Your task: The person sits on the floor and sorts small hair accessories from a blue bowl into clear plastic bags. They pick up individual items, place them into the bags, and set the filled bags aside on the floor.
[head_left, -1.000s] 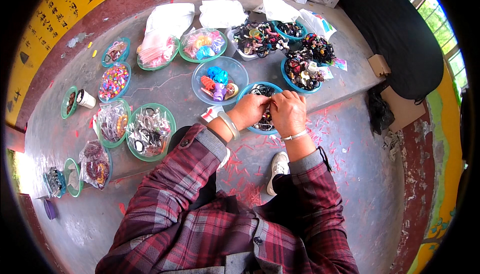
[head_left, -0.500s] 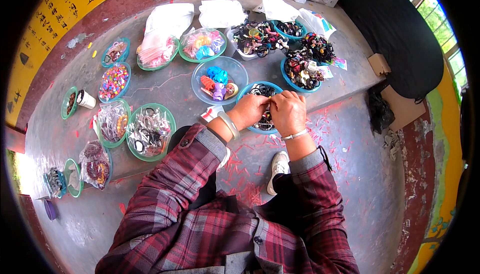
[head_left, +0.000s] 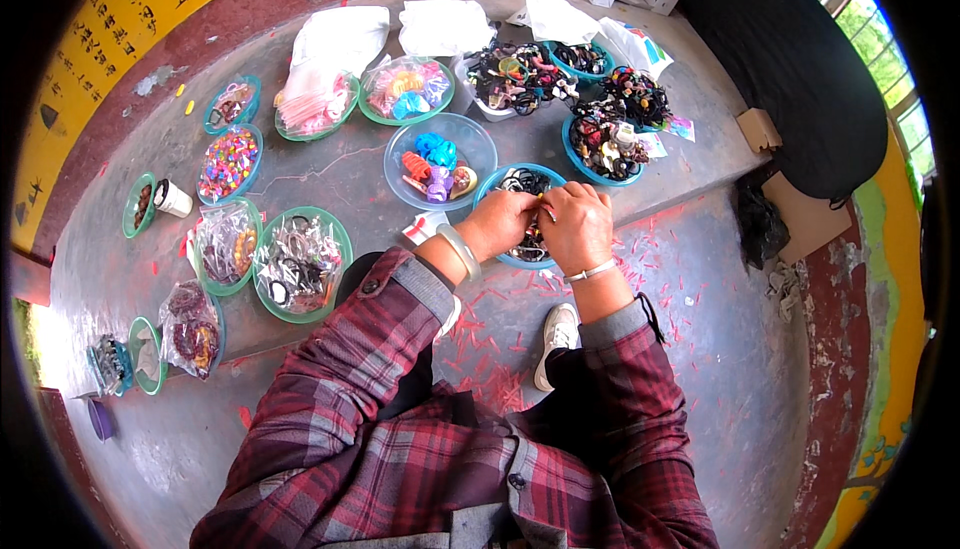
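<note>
The blue bowl [head_left: 497,181] under the hands looks like smooth, glossy plastic; the clear bowl [head_left: 478,145] beside it is see-through plastic; the concrete ledge [head_left: 340,174] is matt, rough and paint-flecked; the sleeves [head_left: 400,319] are soft checked cloth; the left wrist's bangle [head_left: 462,250] is pale and glossy; the right wrist's bracelet [head_left: 590,271] gleams like metal.

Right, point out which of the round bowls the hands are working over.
The blue-rimmed bowl of dark hair ties, directly beneath both hands: left hand, right hand. The clear bowl with blue and orange pieces sits just beyond, untouched.
</note>
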